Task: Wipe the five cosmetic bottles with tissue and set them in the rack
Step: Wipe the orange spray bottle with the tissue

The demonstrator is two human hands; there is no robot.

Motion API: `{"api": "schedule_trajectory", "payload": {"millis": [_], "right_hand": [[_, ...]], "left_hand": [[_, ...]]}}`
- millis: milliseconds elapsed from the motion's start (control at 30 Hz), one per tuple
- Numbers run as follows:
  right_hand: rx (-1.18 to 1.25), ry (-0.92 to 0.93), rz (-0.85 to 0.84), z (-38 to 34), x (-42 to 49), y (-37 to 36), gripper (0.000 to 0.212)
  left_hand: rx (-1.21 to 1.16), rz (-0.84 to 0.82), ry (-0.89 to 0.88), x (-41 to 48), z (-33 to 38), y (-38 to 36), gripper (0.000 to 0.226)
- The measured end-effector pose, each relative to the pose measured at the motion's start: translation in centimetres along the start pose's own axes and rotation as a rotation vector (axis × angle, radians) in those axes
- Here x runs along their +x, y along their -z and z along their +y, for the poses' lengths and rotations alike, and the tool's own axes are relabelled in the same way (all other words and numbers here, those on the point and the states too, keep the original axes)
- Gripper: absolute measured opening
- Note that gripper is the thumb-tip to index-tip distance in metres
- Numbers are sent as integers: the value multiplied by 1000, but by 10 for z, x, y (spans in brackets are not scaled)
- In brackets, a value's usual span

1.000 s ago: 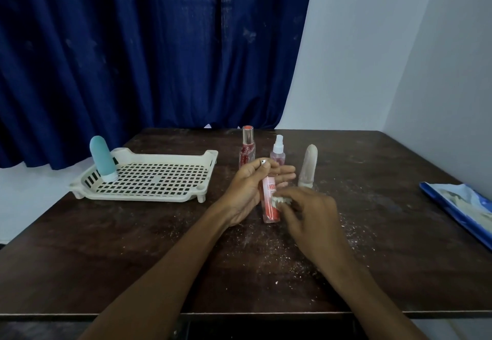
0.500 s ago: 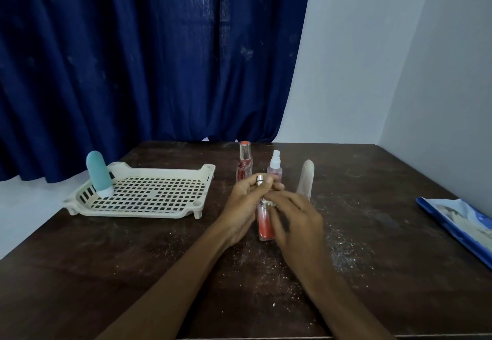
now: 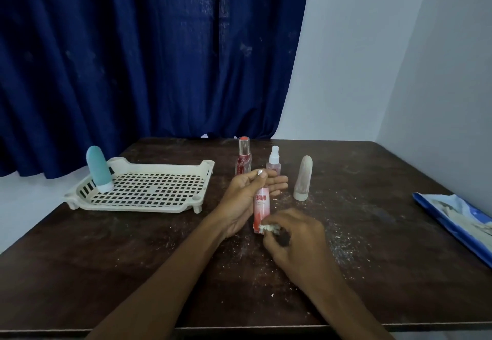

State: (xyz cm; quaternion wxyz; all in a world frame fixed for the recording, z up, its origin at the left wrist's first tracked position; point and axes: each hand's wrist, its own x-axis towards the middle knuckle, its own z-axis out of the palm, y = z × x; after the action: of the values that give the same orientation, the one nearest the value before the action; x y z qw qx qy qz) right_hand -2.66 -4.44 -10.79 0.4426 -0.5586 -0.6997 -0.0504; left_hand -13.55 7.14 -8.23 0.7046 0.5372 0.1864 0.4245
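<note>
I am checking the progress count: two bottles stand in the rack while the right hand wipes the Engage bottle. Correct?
No. The head view shows only one, the teal bottle, in the rack; the right hand does wipe the Engage bottle with tissue.

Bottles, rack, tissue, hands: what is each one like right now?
Rack: holds one bottle only.
Teal bottle: upright in the rack's left corner.
Engage bottle: upright, held by the left hand.
Tissue: crumpled, pressed on the Engage bottle's base by the right hand.
Red-capped bottle: upright on the table.
Spray bottle: upright on the table.
White bottle: upright on the table.
</note>
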Motion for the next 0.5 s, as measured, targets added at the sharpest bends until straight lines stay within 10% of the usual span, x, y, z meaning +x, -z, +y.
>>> {"api": "schedule_trajectory", "payload": {"millis": [500], "right_hand": [[19,-28,99,0,20,4,17]], "left_hand": [[-105,10,5,-1,0,1,34]]}}
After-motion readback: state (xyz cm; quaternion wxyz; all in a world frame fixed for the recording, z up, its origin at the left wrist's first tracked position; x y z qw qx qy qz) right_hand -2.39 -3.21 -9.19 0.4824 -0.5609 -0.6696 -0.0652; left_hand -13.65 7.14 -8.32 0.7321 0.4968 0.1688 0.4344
